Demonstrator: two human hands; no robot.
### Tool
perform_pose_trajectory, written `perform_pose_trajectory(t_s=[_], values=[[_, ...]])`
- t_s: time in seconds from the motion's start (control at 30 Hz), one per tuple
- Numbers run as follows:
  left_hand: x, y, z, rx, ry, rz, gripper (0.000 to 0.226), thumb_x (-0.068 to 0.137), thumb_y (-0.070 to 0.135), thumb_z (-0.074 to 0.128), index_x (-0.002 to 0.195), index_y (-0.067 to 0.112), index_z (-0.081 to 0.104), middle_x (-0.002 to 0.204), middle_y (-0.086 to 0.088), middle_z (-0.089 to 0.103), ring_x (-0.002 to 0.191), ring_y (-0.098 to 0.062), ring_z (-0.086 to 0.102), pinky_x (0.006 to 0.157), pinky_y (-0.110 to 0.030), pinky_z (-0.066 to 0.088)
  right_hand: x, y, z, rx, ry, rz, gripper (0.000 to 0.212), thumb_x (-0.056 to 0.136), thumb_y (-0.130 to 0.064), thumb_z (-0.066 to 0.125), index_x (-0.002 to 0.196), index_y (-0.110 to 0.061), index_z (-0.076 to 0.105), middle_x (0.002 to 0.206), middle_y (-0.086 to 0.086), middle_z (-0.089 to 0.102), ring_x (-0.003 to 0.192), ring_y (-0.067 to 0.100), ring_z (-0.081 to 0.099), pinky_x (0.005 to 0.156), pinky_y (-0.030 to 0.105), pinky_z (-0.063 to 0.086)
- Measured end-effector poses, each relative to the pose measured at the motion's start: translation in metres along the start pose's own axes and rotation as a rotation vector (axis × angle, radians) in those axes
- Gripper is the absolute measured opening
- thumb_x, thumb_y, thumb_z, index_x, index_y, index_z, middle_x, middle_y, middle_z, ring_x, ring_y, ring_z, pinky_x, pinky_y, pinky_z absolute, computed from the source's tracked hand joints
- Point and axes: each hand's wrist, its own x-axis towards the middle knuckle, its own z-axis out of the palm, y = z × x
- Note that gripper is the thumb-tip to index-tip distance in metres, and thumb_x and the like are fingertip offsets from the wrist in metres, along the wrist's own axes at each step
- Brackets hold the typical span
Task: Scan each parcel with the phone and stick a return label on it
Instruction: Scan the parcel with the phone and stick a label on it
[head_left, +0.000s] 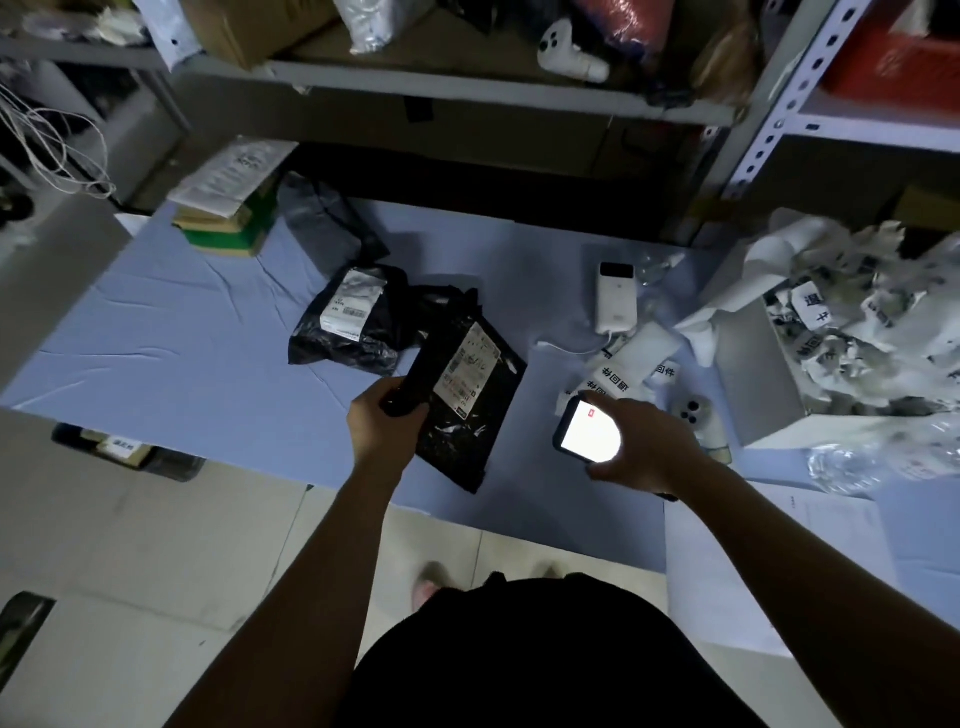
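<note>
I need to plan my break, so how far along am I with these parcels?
Done: nothing certain, though crumpled paper fills the box. In hand: the left hand holds a black parcel, the right hand the lit phone beside it. Left: a return label for it, then the second black parcel behind.

My left hand holds a parcel over the front of the bench, and my right hand holds the phone just right of it. A second parcel lies behind the first, with a stack of boxes at back left. Labels lie behind the phone, a power bank behind them, and a box of scraps to the right. A shelf stands behind the bench.
</note>
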Motion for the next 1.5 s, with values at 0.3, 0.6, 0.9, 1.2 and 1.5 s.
perform_pose_trajectory(t_s=[0.3, 0.6, 0.9, 1.2, 1.5], values=[[0.020, -0.004, -0.008, -0.026, -0.052, 0.039, 0.031, 0.077, 0.006, 0.082, 0.097, 0.028, 0.071, 0.083, 0.017, 0.070, 0.076, 0.009, 0.065, 0.053, -0.007, 0.047, -0.005, -0.014, 0.003, -0.074, -0.002, 0.091, 0.101, 0.069, -0.055, 0.076, 0.154, -0.046, 0.023, 0.133, -0.006, 0.060, 0.109, 0.015, 0.059, 0.081, 0.030, 0.050], [0.030, -0.027, 0.005, 0.476, -0.212, -0.099, 0.058, 0.086, 0.027, 0.075, 0.137, 0.007, 0.055, 0.125, -0.018, 0.062, 0.115, -0.034, 0.059, 0.093, -0.044, 0.051, -0.019, 0.003, 0.052, 0.109, 0.021, 0.368, 0.097, 0.062, -0.057, 0.082, 0.146, -0.041, 0.036, 0.103, -0.006, 0.047, 0.101, 0.018, 0.051, 0.076, 0.035, 0.050], [0.004, 0.027, 0.094, 0.312, -0.628, 0.207, 0.023, 0.088, 0.018, 0.074, 0.110, 0.015, 0.068, 0.112, -0.010, 0.069, 0.100, -0.021, 0.064, 0.088, -0.028, 0.050, -0.013, 0.036, 0.092, 0.166, 0.038, 0.528, 0.097, 0.058, -0.063, 0.084, 0.141, -0.038, 0.040, 0.109, 0.000, 0.045, 0.102, 0.025, 0.056, 0.071, 0.036, 0.053], [0.006, 0.074, 0.212, 0.498, -0.694, 0.254, 0.048, 0.092, 0.026, 0.068, 0.137, 0.023, 0.052, 0.129, -0.004, 0.065, 0.119, -0.028, 0.060, 0.101, -0.047, 0.047, 0.007, 0.055, 0.088, 0.143, 0.050, 0.459, 0.091, 0.062, -0.064, 0.078, 0.138, -0.033, 0.040, 0.120, 0.003, 0.050, 0.115, 0.025, 0.052, 0.082, 0.038, 0.050], [0.004, 0.084, 0.205, -0.008, -0.583, 0.142, 0.034, 0.091, -0.006, 0.062, 0.117, 0.015, 0.069, 0.090, 0.002, 0.068, 0.077, -0.007, 0.071, 0.062, -0.020, 0.057, 0.041, 0.035, 0.037, 1.202, 0.351, 0.426, 0.011, 0.093, -0.018, 0.071, 0.102, -0.012, 0.074, 0.098, 0.003, 0.077, 0.091, 0.018, 0.074, 0.087, 0.041, 0.060]])
